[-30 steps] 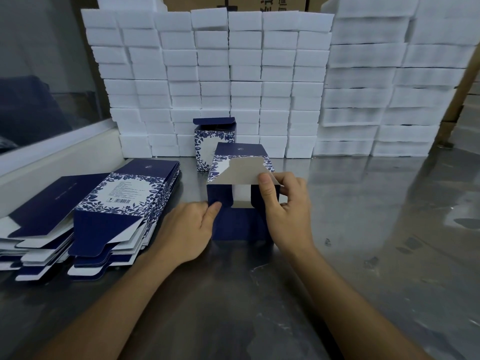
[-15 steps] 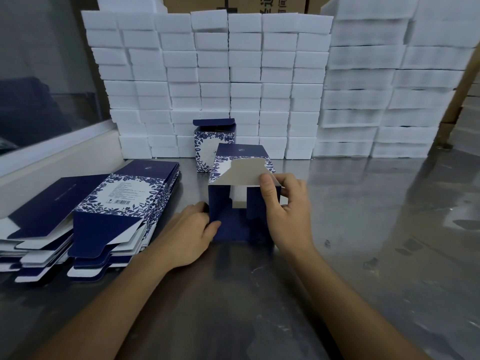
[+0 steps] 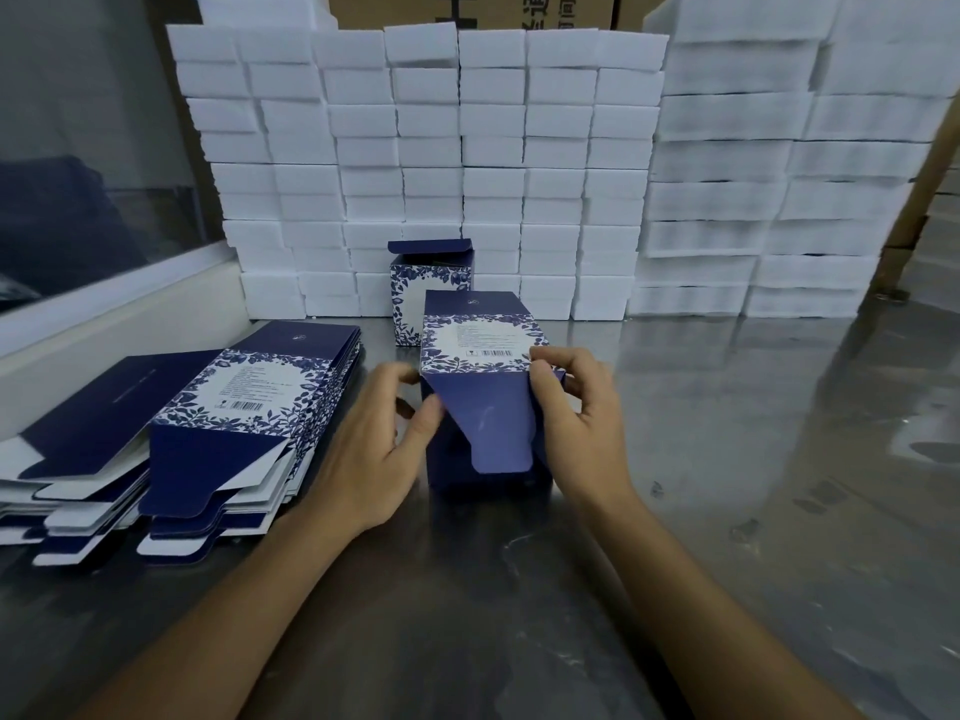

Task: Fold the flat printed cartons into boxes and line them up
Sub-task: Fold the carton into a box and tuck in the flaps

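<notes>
A blue-and-white floral carton (image 3: 480, 345) lies on its side on the steel table (image 3: 727, 459), its barcode panel facing up and its dark blue end flap (image 3: 488, 423) hanging toward me. My left hand (image 3: 379, 449) grips the carton's left side, thumb on the flap's edge. My right hand (image 3: 576, 413) pinches the carton's right corner by the flap. One folded box (image 3: 428, 288) stands upright behind it, lid flap raised. Two stacks of flat cartons (image 3: 249, 402) lie at the left.
A wall of stacked white foam blocks (image 3: 426, 163) fills the back of the table, with taller stacks (image 3: 779, 163) at the right. A white ledge (image 3: 119, 324) under a window borders the left side. Brown cardboard shows above the blocks.
The carton has been turned so its barcode panel faces up and the blue end flap now covers the open end. Both hands have shifted their grip onto its sides.
</notes>
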The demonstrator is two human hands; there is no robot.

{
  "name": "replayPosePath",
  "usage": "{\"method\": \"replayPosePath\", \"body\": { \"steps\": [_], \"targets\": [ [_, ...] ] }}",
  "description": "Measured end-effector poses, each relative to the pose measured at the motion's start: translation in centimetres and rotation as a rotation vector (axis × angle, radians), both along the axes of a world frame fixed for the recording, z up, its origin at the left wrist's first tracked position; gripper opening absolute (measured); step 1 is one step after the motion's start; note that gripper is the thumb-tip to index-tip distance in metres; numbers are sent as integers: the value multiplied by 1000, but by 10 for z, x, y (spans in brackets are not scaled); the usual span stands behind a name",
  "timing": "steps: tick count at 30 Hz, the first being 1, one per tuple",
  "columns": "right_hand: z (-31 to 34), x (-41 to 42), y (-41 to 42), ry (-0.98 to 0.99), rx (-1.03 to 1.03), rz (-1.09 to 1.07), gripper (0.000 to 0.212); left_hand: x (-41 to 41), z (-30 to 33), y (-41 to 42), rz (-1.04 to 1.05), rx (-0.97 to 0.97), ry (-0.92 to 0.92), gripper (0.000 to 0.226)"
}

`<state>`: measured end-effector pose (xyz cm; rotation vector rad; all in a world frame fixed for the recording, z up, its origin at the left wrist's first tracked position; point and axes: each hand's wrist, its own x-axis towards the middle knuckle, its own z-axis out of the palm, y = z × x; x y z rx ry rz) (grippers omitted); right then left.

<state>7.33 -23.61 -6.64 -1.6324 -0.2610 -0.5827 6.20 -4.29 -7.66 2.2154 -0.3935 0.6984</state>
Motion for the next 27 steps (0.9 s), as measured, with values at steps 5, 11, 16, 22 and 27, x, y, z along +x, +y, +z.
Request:
{"method": "replayPosePath", "body": {
  "steps": [5,11,16,22,27],
  "targets": [
    [1,1,2,-14,-111,-34,20,0,6,-4,-1,-79,-203,37],
    [5,-11,5,-226,-369,-240,19,-3,11,-9,86,-48,-268,31],
    [8,-23,21,-349,-575,-412,16,-6,13,-16,106,-54,-278,28],
    [6,-24,35,-402,-578,-337,17,-10,17,-24,126,-65,-312,22],
    [8,-18,32,-377,-587,-322,12,-12,20,-27,141,-56,-310,20]
  ]
}}
